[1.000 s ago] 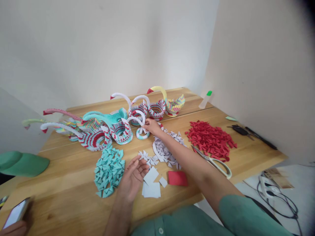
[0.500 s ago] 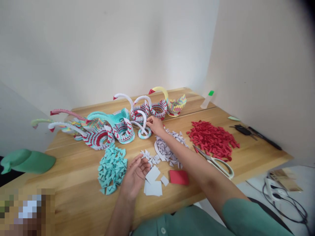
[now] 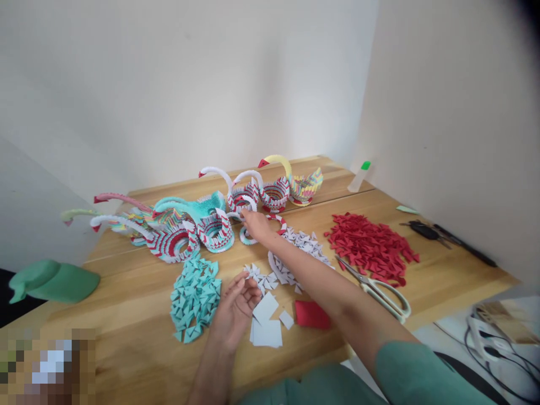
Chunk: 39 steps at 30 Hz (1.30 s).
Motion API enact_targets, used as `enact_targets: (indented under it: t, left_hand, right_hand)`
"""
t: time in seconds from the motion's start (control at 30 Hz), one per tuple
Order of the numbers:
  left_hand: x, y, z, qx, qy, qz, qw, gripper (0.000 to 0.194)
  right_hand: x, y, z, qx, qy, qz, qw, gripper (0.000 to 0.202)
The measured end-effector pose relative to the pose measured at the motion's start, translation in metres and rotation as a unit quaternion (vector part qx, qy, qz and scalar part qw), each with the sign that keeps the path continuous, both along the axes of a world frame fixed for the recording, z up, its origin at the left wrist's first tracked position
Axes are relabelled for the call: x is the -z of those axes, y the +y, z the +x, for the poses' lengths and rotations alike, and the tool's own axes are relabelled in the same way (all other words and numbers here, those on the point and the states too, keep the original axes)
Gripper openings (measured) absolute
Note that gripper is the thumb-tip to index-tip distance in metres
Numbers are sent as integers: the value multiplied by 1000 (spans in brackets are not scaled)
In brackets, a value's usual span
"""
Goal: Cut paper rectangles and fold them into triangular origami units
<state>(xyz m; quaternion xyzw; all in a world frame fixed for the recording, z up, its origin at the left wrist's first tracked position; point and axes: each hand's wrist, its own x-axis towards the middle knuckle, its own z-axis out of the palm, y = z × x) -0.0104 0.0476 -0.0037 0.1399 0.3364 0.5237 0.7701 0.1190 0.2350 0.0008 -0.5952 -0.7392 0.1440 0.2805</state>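
Observation:
My right hand (image 3: 258, 228) reaches to the middle of the table, its fingers drawn together at a small curved white paper neck (image 3: 251, 199). What the fingertips grip, if anything, is hidden. Just below them shows a turquoise-and-white paper ring (image 3: 248, 239), partly covered by the hand. A red-and-white ring (image 3: 277, 223) lies behind my right wrist. My left hand (image 3: 236, 304) is palm up and empty, with loosely curled fingers apart, beside white folded paper triangles (image 3: 260, 278) and white paper sheets (image 3: 268, 333).
Finished paper swans (image 3: 172, 242) line the back. Piles of turquoise triangles (image 3: 194, 298), white triangles (image 3: 310, 250) and red triangles (image 3: 371, 244) lie in front. Scissors (image 3: 382, 295), red paper (image 3: 312, 314), keys (image 3: 424, 229), a glue bottle (image 3: 360, 177) and a green cap-like object (image 3: 54, 280) surround them.
My right hand has shifted left and lower over the small neck and ring, and the red-and-white ring now shows behind it. My left hand stays nearly in place. The view has tilted slightly.

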Motion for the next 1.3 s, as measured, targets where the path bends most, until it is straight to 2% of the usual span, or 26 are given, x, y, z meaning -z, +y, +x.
enact_targets:
  t: [0.3,0.53,0.67,0.9,1.1,1.23,1.3]
  left_hand:
    - [1,0,1,5,-5,5,1000,27]
    - [4,0,0,11,-12,15,1000,24]
    - [5,0,-1,12,-10,16,1000,23]
    - [6,1,0,14,-8,17,1000,19]
    - [6,0,0,13,-13,11,1000,22]
    - [4,1,0,13,-8,7,1000,22]
    - [3,1,0,12,-9,7,1000,22]
  right_hand:
    - [-4,1,18,-1,111,-3,994,28]
    - [7,11,32,10,236,-63,970,13]
    - [7,9,33,21,276,-94,956,7]
    - [-4,9,41,30,292,-129,947,10]
    - [-2,7,39,43,270,-159,949,14]
    - [-1,5,37,68,251,-152,954,14]
    - [-1,5,38,83,239,-144,957,22]
